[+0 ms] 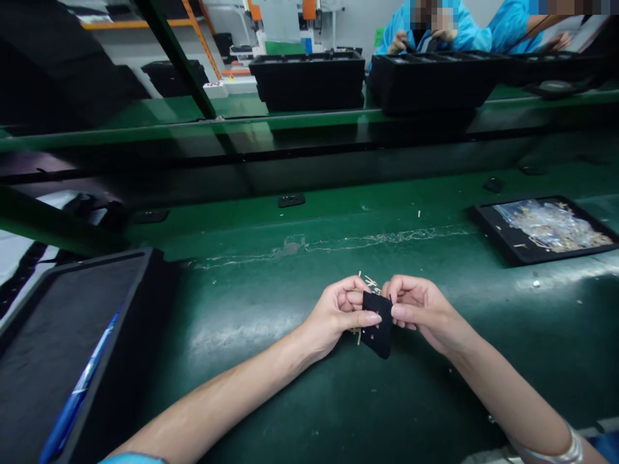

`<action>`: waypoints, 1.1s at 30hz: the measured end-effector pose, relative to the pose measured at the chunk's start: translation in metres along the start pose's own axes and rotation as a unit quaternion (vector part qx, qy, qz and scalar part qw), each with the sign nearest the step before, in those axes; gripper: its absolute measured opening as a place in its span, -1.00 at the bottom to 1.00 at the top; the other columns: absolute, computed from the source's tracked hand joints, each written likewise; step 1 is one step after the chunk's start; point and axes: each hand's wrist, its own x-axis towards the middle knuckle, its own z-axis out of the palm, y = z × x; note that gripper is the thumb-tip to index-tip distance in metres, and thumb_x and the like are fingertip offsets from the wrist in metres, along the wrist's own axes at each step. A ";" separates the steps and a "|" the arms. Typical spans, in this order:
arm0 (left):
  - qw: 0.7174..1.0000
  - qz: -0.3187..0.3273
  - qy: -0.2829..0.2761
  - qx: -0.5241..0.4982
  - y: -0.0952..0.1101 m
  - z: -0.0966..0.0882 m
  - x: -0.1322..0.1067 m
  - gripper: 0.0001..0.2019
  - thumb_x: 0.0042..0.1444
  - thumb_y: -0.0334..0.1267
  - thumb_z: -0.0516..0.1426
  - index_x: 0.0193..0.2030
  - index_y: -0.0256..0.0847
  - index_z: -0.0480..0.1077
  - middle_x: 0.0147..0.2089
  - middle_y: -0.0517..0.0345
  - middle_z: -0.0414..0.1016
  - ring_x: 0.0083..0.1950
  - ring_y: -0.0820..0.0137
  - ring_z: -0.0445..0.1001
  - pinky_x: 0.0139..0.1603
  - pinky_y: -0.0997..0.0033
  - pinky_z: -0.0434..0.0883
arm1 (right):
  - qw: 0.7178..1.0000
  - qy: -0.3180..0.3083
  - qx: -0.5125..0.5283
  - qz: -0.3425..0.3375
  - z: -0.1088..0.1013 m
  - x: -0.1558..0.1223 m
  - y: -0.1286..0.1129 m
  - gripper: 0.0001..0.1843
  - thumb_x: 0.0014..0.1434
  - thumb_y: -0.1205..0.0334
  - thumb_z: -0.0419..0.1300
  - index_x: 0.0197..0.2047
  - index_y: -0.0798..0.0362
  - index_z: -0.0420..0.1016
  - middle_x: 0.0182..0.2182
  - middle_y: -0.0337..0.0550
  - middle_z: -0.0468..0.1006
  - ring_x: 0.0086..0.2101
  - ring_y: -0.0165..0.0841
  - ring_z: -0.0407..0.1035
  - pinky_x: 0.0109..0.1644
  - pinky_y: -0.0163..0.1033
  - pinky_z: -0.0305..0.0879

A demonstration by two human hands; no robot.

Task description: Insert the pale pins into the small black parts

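My left hand (338, 310) is closed on a thin black pad (381, 340) with rounded corners and several small holes, its thumb flat across the front. At the pad's right edge, the thumb and forefinger of my right hand (416, 308) pinch together near the upper corner. Whether a separate small part is between those fingertips I cannot tell. Behind and below the pad lie small pale strips (371, 282) on the green table (271, 386), partly hidden by my hands.
A black tray (512, 251) of clear bags and pale pieces sits at right. A large black foam box (145, 283) with a blue pen-like item (80, 393) stands left. Another black pad (291, 200) lies farther back. Beyond a raised ledge are black bins (309, 80) and people in blue (469, 32).
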 end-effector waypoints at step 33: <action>0.780 0.301 0.035 0.548 0.008 0.004 -0.010 -0.42 0.06 -0.57 0.00 0.22 -0.09 0.12 0.04 0.02 0.36 0.05 0.27 0.31 0.07 0.19 0.31 | 0.990 0.097 -0.065 -0.076 0.016 -0.004 0.008 -0.80 -0.07 0.20 0.34 -0.52 0.08 0.41 -0.54 -0.24 0.38 -0.58 -0.51 0.17 -0.57 -0.39 0.08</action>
